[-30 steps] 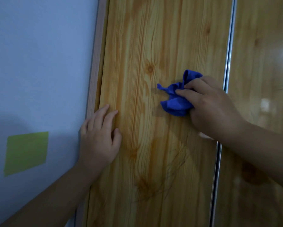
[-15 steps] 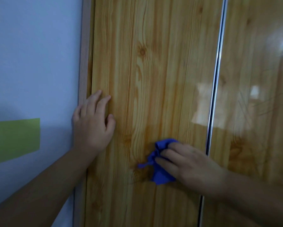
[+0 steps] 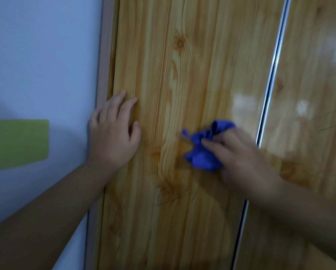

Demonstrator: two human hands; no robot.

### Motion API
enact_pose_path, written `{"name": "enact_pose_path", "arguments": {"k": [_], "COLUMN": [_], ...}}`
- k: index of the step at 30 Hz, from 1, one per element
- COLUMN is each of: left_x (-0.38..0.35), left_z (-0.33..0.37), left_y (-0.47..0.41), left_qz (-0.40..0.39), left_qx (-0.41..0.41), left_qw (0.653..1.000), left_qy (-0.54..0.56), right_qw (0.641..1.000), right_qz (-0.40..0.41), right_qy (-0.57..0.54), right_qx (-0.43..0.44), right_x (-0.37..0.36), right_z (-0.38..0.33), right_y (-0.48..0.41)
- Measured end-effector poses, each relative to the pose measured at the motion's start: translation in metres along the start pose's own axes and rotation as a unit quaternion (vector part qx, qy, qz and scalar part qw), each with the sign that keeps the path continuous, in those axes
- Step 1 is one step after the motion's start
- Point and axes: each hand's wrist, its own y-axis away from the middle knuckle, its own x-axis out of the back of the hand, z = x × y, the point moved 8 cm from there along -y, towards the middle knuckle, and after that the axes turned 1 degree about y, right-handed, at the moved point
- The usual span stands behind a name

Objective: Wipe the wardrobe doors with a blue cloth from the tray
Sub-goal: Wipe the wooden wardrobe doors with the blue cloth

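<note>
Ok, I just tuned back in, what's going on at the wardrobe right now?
A person is wiping the left wardrobe door. The right hand holds a bunched blue cloth against the wood, close to the metal strip between the two doors; that hand is motion-blurred. The left hand rests flat on the same door's left edge, beside the wall.

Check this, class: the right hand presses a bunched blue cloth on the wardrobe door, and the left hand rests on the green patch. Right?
No. In the head view the left hand rests on the left edge of the wardrobe door; the green patch lies apart on the wall. The right hand does press the bunched blue cloth on the door.
</note>
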Motion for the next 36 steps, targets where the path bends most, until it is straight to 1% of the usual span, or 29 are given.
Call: {"name": "enact_pose_path", "arguments": {"k": [3, 5, 8, 10, 12, 15, 17, 19, 21, 23, 26, 29, 31, 33, 36], "left_x": [0.001, 0.002, 0.004, 0.004, 0.003, 0.002, 0.002, 0.002, 0.001, 0.0, -0.001, -0.001, 0.0, 0.003, 0.007], "left_z": [-0.001, -0.001, 0.0, -0.001, -0.002, -0.004, -0.006, -0.007, -0.007, -0.006, -0.005, -0.004, -0.002, 0.0, -0.001], "left_y": [0.0, 0.0, 0.0, -0.001, 0.0, 0.0, 0.0, 0.001, 0.002, 0.003, 0.003, 0.004, 0.004, 0.003, 0.002], "left_qz": [0.0, 0.0, 0.001, 0.001, -0.004, -0.012, -0.017, -0.026, -0.031, -0.033, -0.029, -0.028, -0.03, -0.036, -0.047], "left_qx": [-0.003, -0.002, -0.004, -0.002, -0.003, -0.017, -0.024, -0.028, -0.027, -0.028, -0.028, -0.017, -0.014, -0.015, -0.019], "left_qw": [1.0, 1.0, 1.0, 1.0, 1.0, 1.0, 1.0, 0.999, 0.999, 0.999, 0.999, 0.999, 0.999, 0.999, 0.998], "left_qy": [0.006, 0.008, 0.004, 0.005, 0.005, 0.004, 0.009, 0.009, 0.011, 0.007, 0.004, 0.011, 0.019, 0.018, 0.041], "right_qw": [0.993, 0.982, 0.965, 0.96, 0.969, 0.988, 0.992, 0.995, 0.996, 0.997, 0.993, 0.969, 0.951, 0.942, 0.939], "right_qz": [-0.089, -0.126, -0.162, -0.161, -0.128, -0.05, -0.02, -0.009, 0.002, -0.007, -0.072, -0.178, -0.22, -0.226, -0.197], "right_qy": [-0.024, -0.046, -0.037, -0.021, 0.0, 0.06, 0.09, 0.089, 0.084, 0.066, 0.005, -0.03, -0.03, -0.03, -0.006], "right_qx": [0.079, 0.133, 0.205, 0.229, 0.213, 0.132, 0.083, 0.053, 0.032, 0.038, 0.095, 0.17, 0.213, 0.248, 0.28], "right_x": [-0.04, -0.058, -0.065, -0.06, -0.05, -0.03, -0.025, -0.029, -0.036, -0.048, -0.076, -0.108, -0.119, -0.121, -0.104], "right_z": [-0.069, -0.104, -0.122, -0.119, -0.101, -0.059, -0.043, -0.043, -0.05, -0.069, -0.124, -0.178, -0.193, -0.192, -0.176], "right_y": [0.052, 0.073, 0.062, 0.03, -0.021, -0.098, -0.121, -0.123, -0.112, -0.09, -0.023, 0.059, 0.093, 0.1, 0.074]}}
